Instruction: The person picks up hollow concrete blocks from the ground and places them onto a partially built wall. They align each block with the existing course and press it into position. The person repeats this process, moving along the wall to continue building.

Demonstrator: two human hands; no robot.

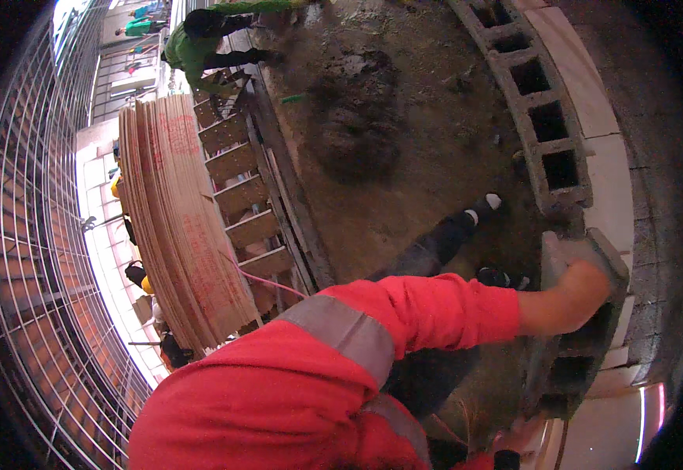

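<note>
The left hand [590,286] is bent over a grey concrete block [567,252] at the right, near the end of the row of hollow blocks [538,99]; it looks closed on the block's middle part, though the fingertips are hidden. The right hand cannot be made out, so I cannot tell its state. The block should be heavy and fully stiff, with a rough face that grips well but could scrape bare skin; its corners and thin walls would likely chip if knocked. The thick cross-piece between the side walls seems the best hold, with a second hand under the far end.
</note>
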